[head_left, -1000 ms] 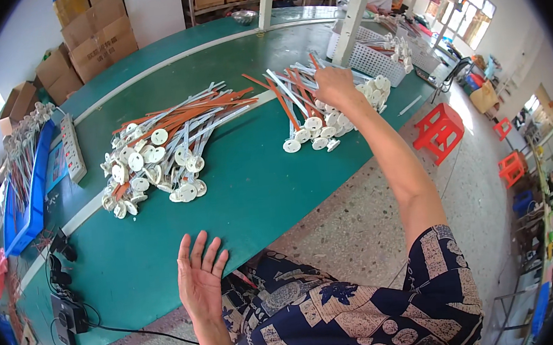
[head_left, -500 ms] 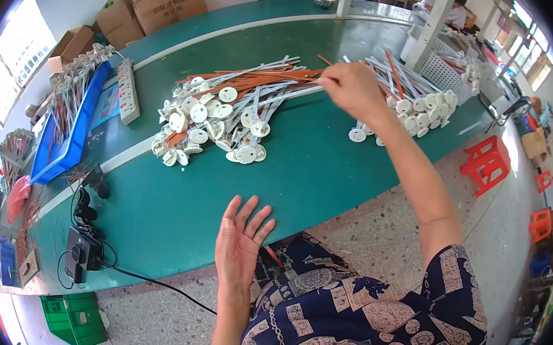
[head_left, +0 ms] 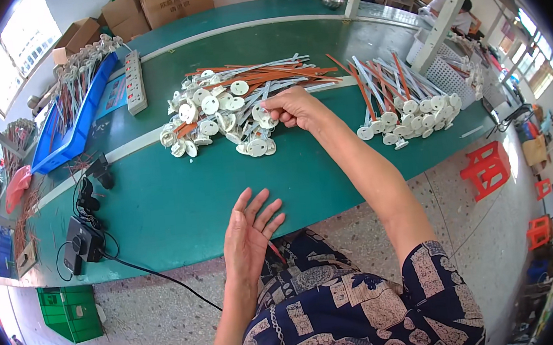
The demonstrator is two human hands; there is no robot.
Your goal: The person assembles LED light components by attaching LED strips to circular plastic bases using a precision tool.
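My right hand (head_left: 294, 108) reaches to the right side of a pile of white discs with orange and grey-white strips (head_left: 218, 105). Its fingers are curled, and thumb and fingertips pinch a white disc (head_left: 261, 113) at the pile's edge. Palm up, my left hand (head_left: 249, 234) hovers at the table's near edge with fingers spread and nothing in it. Farther right lies a second pile of similar pieces (head_left: 420, 117), its discs toward me and its strips pointing away.
The green table (head_left: 182, 220) carries a blue tray (head_left: 61, 155) of similar pieces, a power strip (head_left: 135, 86) and a black device (head_left: 85, 242) with a cable. A white perforated basket (head_left: 445, 69) stands at the right by a post. On the floor are a red stool (head_left: 485, 170) and a green crate (head_left: 70, 312).
My right hand has moved left, from the strip ends between the two piles to the discs of the left pile. The left hand remains open near the table edge, almost unmoved.
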